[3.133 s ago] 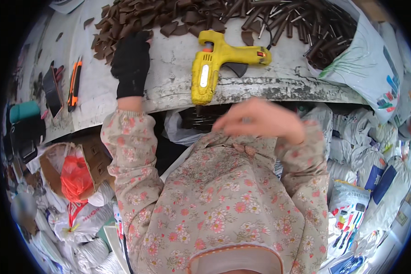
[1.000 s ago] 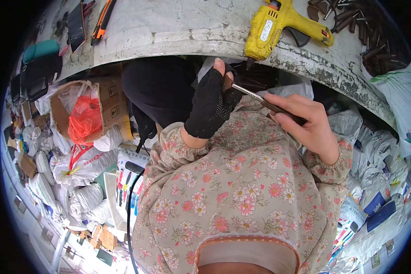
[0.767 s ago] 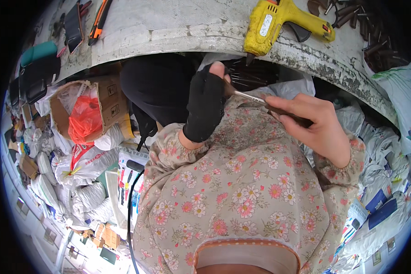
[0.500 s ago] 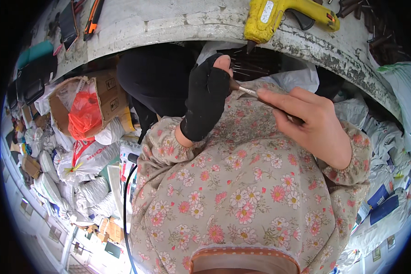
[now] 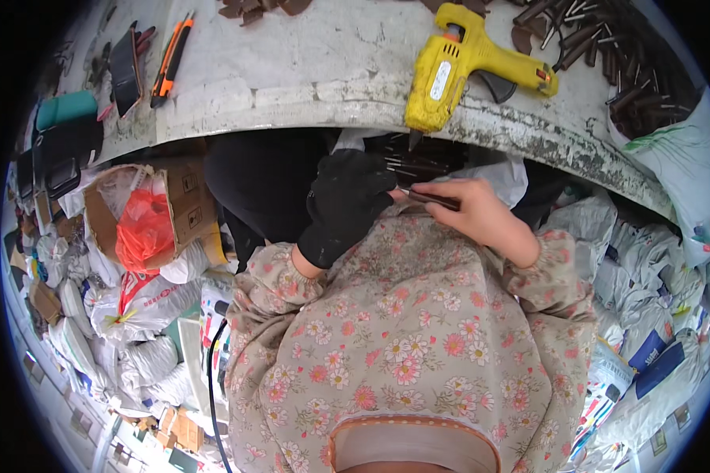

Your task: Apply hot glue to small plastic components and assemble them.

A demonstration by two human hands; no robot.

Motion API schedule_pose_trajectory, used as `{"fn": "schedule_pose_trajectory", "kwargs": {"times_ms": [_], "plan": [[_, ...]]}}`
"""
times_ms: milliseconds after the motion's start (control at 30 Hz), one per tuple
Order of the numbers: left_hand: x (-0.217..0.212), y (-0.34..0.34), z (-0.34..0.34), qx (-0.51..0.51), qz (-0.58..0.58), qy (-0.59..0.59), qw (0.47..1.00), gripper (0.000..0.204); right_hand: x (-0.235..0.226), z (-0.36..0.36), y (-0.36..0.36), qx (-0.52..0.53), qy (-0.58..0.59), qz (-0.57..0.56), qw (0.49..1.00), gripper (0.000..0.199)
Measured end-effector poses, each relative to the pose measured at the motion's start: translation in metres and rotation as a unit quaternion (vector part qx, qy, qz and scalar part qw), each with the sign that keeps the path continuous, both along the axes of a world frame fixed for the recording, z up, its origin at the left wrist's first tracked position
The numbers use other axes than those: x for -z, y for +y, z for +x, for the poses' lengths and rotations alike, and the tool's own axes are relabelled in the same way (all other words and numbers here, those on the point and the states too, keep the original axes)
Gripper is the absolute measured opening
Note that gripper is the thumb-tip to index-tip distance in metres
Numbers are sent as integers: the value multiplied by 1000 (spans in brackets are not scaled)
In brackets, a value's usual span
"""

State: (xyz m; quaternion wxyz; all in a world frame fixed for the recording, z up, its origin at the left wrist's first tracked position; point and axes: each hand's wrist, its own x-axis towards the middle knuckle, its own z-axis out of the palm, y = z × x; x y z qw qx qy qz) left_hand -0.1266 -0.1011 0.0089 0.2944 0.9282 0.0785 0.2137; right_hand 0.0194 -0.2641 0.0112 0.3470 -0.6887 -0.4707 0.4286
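My left hand [image 5: 345, 203], in a black fingerless glove, is closed against the end of a thin dark metal strip [image 5: 432, 199] just under the table edge. My bare right hand [image 5: 481, 217] pinches the same strip between thumb and fingers, close to my flowered lap. Behind the hands, a bundle of similar dark strips [image 5: 409, 162] lies in a white bag below the table. A yellow glue gun [image 5: 469, 61] rests on the white table [image 5: 308, 71], above my hands, its nozzle over the edge.
A pile of dark strips [image 5: 607, 55] lies at the table's far right beside a white sack [image 5: 678, 158]. An orange utility knife [image 5: 170, 59] and dark cases sit at left. A cardboard box with a red bag [image 5: 146, 225] and many white sacks crowd the floor.
My left hand left the table top and came down to my lap. Both hands now meet on a strip, and they have edged nearer the table edge in the last second.
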Motion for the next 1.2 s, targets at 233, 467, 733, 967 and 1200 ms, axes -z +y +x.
{"fn": "schedule_pose_trajectory", "kwargs": {"times_ms": [233, 467, 733, 967, 1200], "plan": [[-22, 69, 64, -150, -61, -73, 984, 22, 136, 6, 10, -72, -188, -75, 977, 35], [6, 157, 118, -269, 245, 107, 925, 26, 69, 9, 18, -137, 99, -22, 985, 26], [-2, 128, 91, -225, 119, -46, 966, 20, -39, 197, 41, 190, -479, 131, 847, 27], [-12, 5, 26, -228, -505, -60, 830, 16, -19, 284, 72, 203, -640, 60, 739, 26], [9, -34, 7, -201, -576, 12, 792, 14, -35, 221, 48, 332, -410, 315, 789, 25]]}}
